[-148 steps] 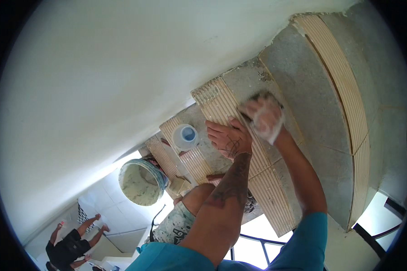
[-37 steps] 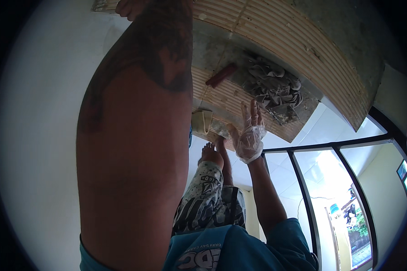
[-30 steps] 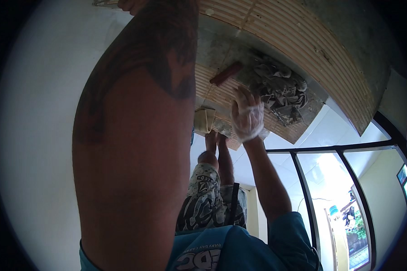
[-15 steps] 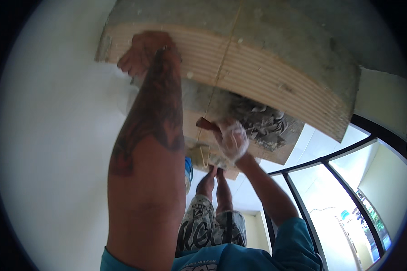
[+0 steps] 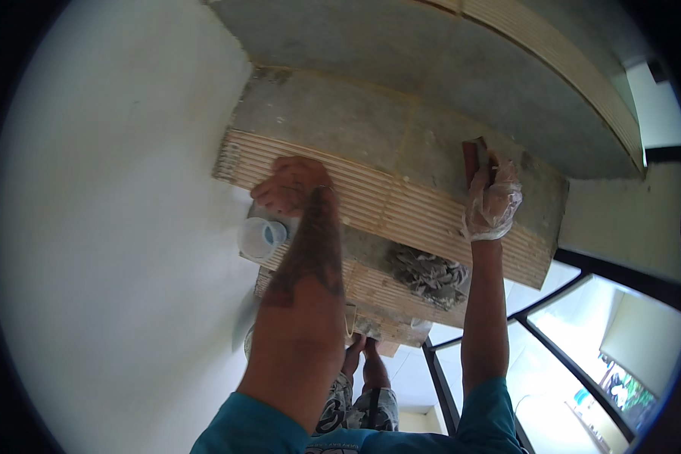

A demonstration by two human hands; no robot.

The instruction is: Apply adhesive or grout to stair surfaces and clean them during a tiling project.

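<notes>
My left hand (image 5: 293, 184), bare, rests on the left end of a ribbed tan step edge (image 5: 363, 193), fingers slightly apart and bent over it. My right hand (image 5: 494, 198), in a thin clear plastic glove, grips a flat red-brown tool (image 5: 474, 157) on the grey tiled tread (image 5: 325, 102) to the right. A translucent plastic cup (image 5: 257, 238) with blue inside stands on the step below, partly behind my left forearm. A crumpled dirty grey cloth (image 5: 427, 274) lies on that lower step, between my arms.
A white wall (image 5: 113, 189) borders the stairs on the left. A higher curved step (image 5: 545, 53) runs above my hands. Dark railing bars (image 5: 575, 371) stand at the lower right, with a bright room beyond. My bare feet (image 5: 363, 346) are on lower steps.
Since half a second ago, my right hand has carried the red-brown tool up and right from the lower step to the tread. More of the upper steps and the cup now show.
</notes>
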